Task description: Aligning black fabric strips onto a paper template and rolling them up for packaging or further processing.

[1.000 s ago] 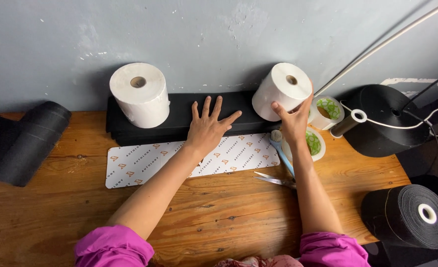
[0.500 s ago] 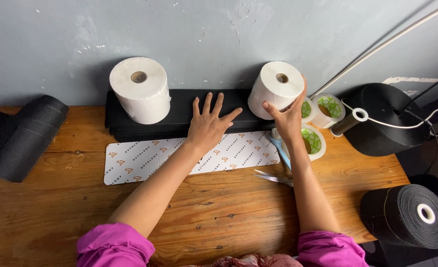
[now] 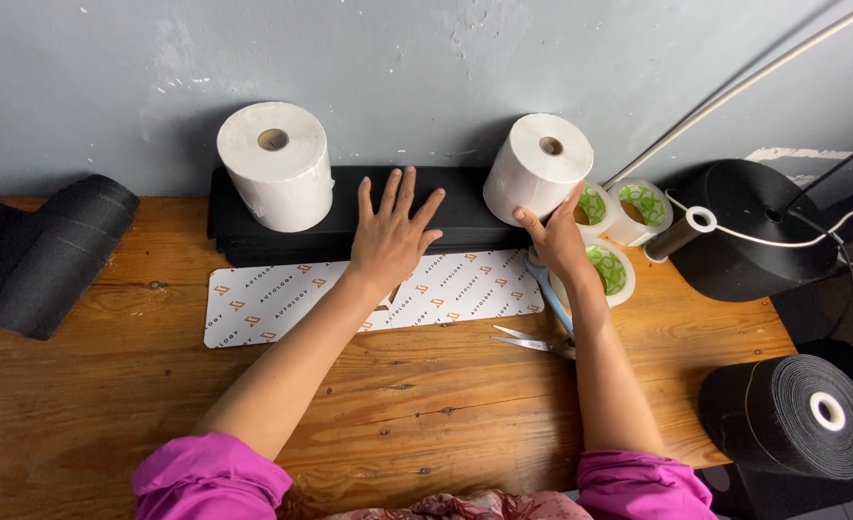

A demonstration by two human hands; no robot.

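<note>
- A knotted, orange-brown plank bench [image 3: 426, 404] stands against a scuffed grey wall [image 3: 426, 67]; along the wall lies a stack of flat matte-black sheets [image 3: 465, 207].
- Two fat white paper rolls with cardboard cores sit on that stack: a left roll [image 3: 274, 166], upright near the stack's left end, and a right roll [image 3: 538, 169], tilted at its right end.
- In front of the stack lies a long white printed strip [image 3: 282, 300] with rounded corners and small orange marks.
- Beside the right roll are three tape rolls [image 3: 638, 204] with green-patterned insides; scissors [image 3: 532, 342] lie on the planks, and coarse black fabric rolls sit at the left edge [image 3: 46, 250] and lower right [image 3: 792, 416].
- Compared with half a second ago, the right roll stands slightly further left on the stack, leaning toward the wall; the left roll and strip lie as they did.
- The left hand [image 3: 393, 236] lies flat and open, fingers fanned on the black stack, heel over the strip, gripping nothing.
- The right hand [image 3: 559, 241] cups the lower side of the right roll, fingers pressed against its paper, forearm stretched straight across the bench in a pink sleeve [image 3: 643, 486].
</note>
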